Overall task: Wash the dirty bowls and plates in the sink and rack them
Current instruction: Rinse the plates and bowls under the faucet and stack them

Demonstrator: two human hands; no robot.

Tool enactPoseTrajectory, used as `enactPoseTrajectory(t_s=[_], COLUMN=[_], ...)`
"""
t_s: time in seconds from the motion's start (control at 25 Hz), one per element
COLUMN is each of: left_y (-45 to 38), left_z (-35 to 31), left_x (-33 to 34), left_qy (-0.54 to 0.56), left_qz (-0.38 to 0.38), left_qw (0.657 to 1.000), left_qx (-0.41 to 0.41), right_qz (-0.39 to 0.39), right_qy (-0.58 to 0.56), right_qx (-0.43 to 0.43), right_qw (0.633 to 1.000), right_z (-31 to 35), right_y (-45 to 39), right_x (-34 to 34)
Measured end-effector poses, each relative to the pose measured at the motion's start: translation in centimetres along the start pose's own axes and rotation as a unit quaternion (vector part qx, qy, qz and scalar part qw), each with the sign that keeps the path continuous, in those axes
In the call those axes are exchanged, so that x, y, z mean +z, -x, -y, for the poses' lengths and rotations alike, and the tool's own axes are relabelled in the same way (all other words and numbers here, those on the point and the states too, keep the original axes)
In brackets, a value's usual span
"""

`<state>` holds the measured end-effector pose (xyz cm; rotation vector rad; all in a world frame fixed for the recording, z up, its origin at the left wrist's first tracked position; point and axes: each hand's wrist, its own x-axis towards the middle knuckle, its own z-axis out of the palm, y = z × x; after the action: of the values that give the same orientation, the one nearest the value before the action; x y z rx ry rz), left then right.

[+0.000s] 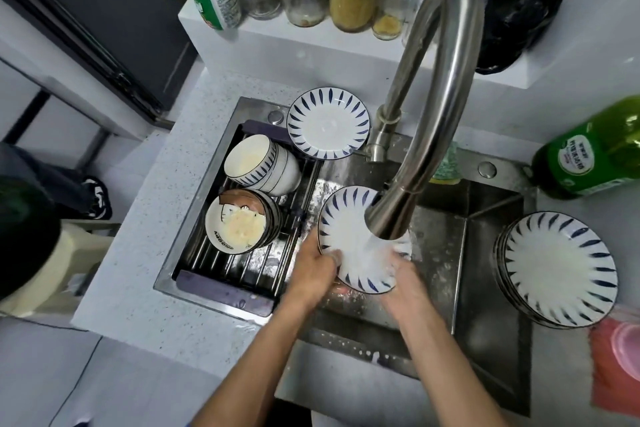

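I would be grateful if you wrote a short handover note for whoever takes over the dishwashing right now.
Left hand grips the left rim of a blue-striped plate held under the running faucet; right hand holds its lower right edge.
Done, it appears: two bowl stacks lie on the rack over the sink's left side; one plate leans at the rack's far end.
Left: finish rinsing this plate and rack it; then the stack of plates on the counter to the right, whose state I cannot tell.
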<state>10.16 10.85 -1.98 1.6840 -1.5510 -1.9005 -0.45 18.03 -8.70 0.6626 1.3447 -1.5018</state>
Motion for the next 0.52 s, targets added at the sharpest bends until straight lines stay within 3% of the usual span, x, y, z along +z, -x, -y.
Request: enactPoseTrajectory(t_s=[0.08,0.12,0.2,0.28,0.4,0.52], left_y=[-0.5,-0.9,-0.9,-0.9,-3.6,-9.2], left_z=[-0.9,-1.2,-1.5,-2.1,-4.2,-7.2], left_x=[-2.2,-3.1,-3.6,-4.5,-5.9,-5.4], left_qy=[-0.085,-0.137,-0.228,-0.261,-0.134,0.062], left_qz=[-0.030,-0.081,-0.174,-0.245,-0.291,-0.219], left_qw=[0.994,0.981,0.929,0.890,0.922,0.968], left_qx=[0.061,0.115,0.236,0.283,0.216,0.101], right_qz=[0.052,0.058,0.075,0.108,0.100,0.051], right_qy=[0.032,0.054,0.059,0.129,0.150,0.147], right_qx=[0.004,0.007,0.000,0.001,-0.009,0.013], right_qw=[0.998,0.997,0.995,0.986,0.984,0.988], right_z=[-0.4,-0.3,0.1,0.0,0.1,1.3], right_y=[-1.9,-2.1,0.0,2.4,2.4,1.3], right_x=[0.5,1.1,2.4,3.1,2.1,1.5])
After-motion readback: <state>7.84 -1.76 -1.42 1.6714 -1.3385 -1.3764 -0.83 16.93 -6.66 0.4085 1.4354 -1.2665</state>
